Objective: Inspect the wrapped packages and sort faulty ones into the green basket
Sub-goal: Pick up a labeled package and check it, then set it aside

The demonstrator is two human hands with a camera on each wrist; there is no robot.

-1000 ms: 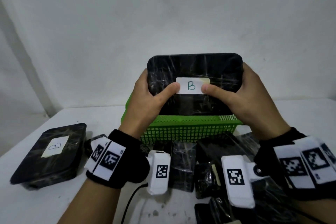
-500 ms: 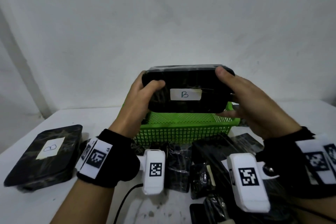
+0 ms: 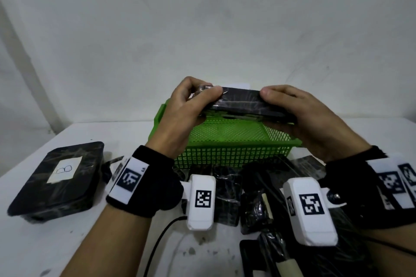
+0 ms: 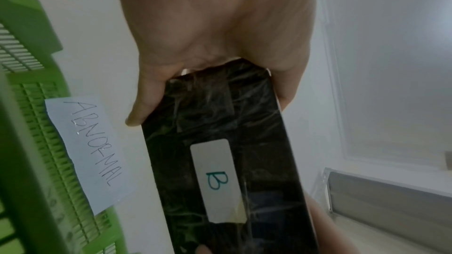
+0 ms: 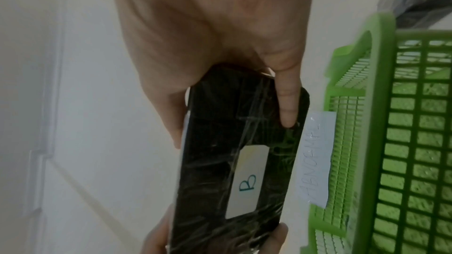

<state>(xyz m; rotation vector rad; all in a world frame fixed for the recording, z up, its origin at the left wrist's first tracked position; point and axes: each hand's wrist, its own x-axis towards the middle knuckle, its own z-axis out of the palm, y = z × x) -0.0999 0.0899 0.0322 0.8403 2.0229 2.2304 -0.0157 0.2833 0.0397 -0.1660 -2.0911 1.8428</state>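
Observation:
Both hands hold one black film-wrapped package [image 3: 243,103] above the green basket [image 3: 227,139]. It lies nearly flat, edge-on to the head camera. My left hand [image 3: 191,101] grips its left end and my right hand [image 3: 290,105] grips its right end. The wrist views show the package [image 4: 220,171] [image 5: 242,161] face with a white label [image 4: 215,181] [image 5: 247,181] marked B. On the basket's far wall hangs a paper note [image 4: 90,150] reading ABNORMAL. The basket's mesh floor shows no package in it.
A second black wrapped package [image 3: 58,177] with a B label lies on the white table [image 3: 67,243] at the left. A pile of black wrapped packages [image 3: 258,198] sits in front of the basket. A cable [image 3: 159,245] runs under my left wrist. A white wall stands behind.
The package has tipped from upright, label facing me, to nearly flat and has come lower over the basket. Both hands turned with it.

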